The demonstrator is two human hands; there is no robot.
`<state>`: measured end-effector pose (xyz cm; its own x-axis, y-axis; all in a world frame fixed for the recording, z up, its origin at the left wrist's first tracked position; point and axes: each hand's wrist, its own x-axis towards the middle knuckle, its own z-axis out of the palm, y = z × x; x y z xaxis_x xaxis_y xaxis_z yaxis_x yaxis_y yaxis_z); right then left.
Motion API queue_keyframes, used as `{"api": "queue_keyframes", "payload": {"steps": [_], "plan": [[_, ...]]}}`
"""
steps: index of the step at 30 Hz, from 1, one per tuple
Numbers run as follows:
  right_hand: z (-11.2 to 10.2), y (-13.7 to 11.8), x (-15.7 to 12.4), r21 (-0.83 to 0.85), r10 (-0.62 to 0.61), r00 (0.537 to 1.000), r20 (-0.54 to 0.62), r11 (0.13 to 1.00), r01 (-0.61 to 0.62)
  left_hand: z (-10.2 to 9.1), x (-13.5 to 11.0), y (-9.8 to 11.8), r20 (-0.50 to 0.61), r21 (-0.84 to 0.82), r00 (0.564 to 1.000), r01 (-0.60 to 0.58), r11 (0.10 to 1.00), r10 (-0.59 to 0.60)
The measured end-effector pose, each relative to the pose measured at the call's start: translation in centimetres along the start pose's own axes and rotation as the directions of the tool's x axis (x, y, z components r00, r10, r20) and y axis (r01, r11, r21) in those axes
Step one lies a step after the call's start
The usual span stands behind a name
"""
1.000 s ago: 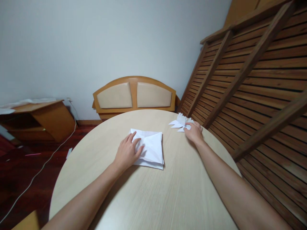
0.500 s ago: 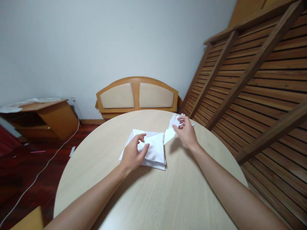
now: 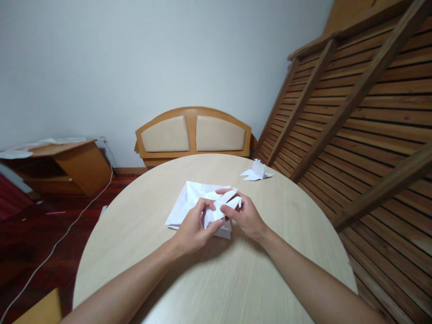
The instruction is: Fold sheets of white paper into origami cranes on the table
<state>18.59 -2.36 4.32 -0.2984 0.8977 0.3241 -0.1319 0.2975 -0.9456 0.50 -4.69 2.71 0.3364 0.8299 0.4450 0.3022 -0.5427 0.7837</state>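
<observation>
Over a stack of white paper sheets (image 3: 184,204), my two hands hold a small white origami crane (image 3: 225,199) between them. Narrow folded points stick out of it to the right, and one of them ends in a bent tip. The fingers of my left hand (image 3: 195,227) pinch its near left side, with thumb and forefinger closed on the paper. On the other side, my right hand (image 3: 246,217) grips it, the thumb on top and the fingers behind. Part of the crane is covered by my fingers. The sheets beneath look creased and lie slightly askew.
Toward the far right of the round table (image 3: 286,252) stands another white folded paper piece (image 3: 258,171) with spiky upper points. A wooden headboard (image 3: 192,135) is behind the table. Slatted wood panels (image 3: 364,112) lean along the right. A cable (image 3: 64,236) crosses the floor at left.
My right hand has come back from the far right with the origami crane, leaving the other folded piece there. My left hand has moved slightly right and closed on the crane.
</observation>
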Motion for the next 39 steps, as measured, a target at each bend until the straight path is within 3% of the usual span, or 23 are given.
{"api": "queue_keyframes", "payload": {"steps": [6,13,17,21,24,30,34,39], "plan": [[-1.6,0.5,0.6,-0.007,-0.115,0.991,-0.063,0.993,0.115,0.0,0.0,0.0,0.025,-0.117,0.999,-0.043,0.992,0.046],[-2.6,0.5,1.2,-0.123,-0.222,0.925,-0.308,0.973,0.193,0.2,0.1,0.0,0.008,0.039,1.000,-0.017,0.999,0.017],[-3.0,0.9,1.5,-0.036,-0.178,0.920,-0.349,0.984,0.177,0.4,0.1,0.0,0.039,0.132,0.999,0.010,0.991,-0.015],[-2.1,0.9,1.3,0.125,-0.107,0.959,-0.264,0.982,0.144,0.5,0.1,0.2,0.004,0.138,1.000,0.017,0.990,-0.018],[-0.8,0.9,0.8,0.148,-0.122,0.978,-0.172,0.978,0.148,0.5,0.2,0.4,-0.095,0.101,0.995,0.040,0.994,-0.030],[1.7,0.6,-0.8,-0.250,-0.181,0.976,0.119,0.946,0.206,0.4,0.1,0.5,-0.296,0.044,0.955,0.015,0.999,-0.001],[2.7,0.4,-1.4,-0.391,-0.213,0.968,0.136,0.886,0.250,0.5,-0.1,0.3,-0.397,-0.075,0.915,0.043,0.996,-0.069],[2.8,0.5,-1.5,-0.420,-0.243,0.961,0.135,0.864,0.278,0.7,-0.3,0.4,-0.318,-0.154,0.944,0.043,0.987,-0.091]]}}
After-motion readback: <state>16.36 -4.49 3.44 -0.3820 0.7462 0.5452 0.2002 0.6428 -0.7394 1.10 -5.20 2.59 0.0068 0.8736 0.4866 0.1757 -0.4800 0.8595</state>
